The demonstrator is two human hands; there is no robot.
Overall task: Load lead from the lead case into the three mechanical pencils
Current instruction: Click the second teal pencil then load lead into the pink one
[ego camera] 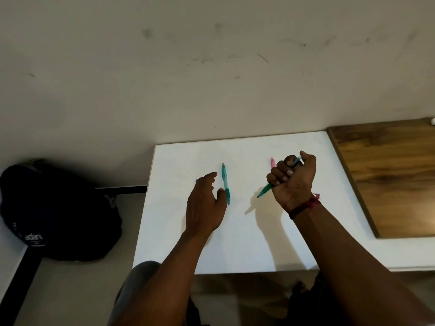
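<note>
While the right hand [292, 182] grips a green pencil [264, 191], the left hand [204, 203] is spread; second pencil [225, 182] beside it.

left hand [204, 203] fingers relaxed; right hand [293, 182] fingers curled, gripping

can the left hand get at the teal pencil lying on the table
Probably yes: the left hand is open and empty, just beside the teal pencil lying on the white table, with nothing between them.
</note>
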